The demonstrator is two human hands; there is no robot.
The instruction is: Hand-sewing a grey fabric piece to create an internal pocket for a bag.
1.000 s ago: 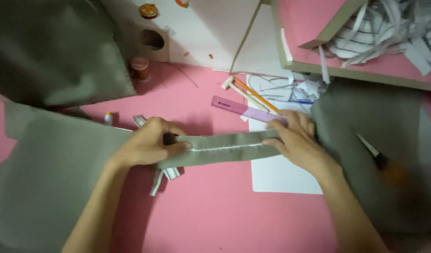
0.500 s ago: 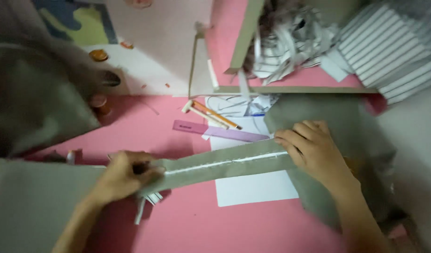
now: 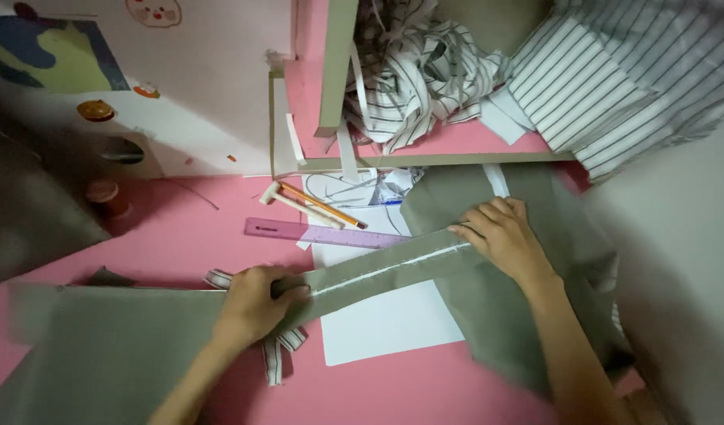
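- Here the left hand (image 3: pixel 256 305) is closed on the near end of a folded grey fabric strip (image 3: pixel 382 271), fingers (image 3: pixel 293 293) curled over its top edge and gripping it.
- The right hand (image 3: pixel 504 234) lies flat on the strip's far end, fingers (image 3: pixel 474 224) spread open and pressing down, not curled round anything.
- The strip is stretched between the two hands; its long axis runs from lower left to upper right, rising slightly toward the right hand, with a pale stitched line along its length.
- It lies over a white sheet of paper (image 3: pixel 386 323) on the pink table (image 3: pixel 181 244), and joins a larger grey cloth panel (image 3: pixel 102 346) at the left and more grey cloth (image 3: pixel 519 330) under the right wrist.
- A striped fabric scrap (image 3: pixel 274 358) pokes out beneath the left hand, touching the paper's left edge.
- Just beyond the strip, a translucent purple ruler (image 3: pixel 323 233) lies nearly parallel to it, tilted the other way, on the table and paper.
- An orange pencil (image 3: pixel 330 206) and a white stick-like tool (image 3: pixel 295 205) lie just beyond the ruler, slanting toward the lower right.
- A spool of brown thread (image 3: pixel 106 195) stands well to the left.
- On the raised pink shelf (image 3: pixel 456 142) behind, striped fabric offcuts (image 3: pixel 417 71) are piled, with a folded striped cloth (image 3: pixel 614 79) to their right.
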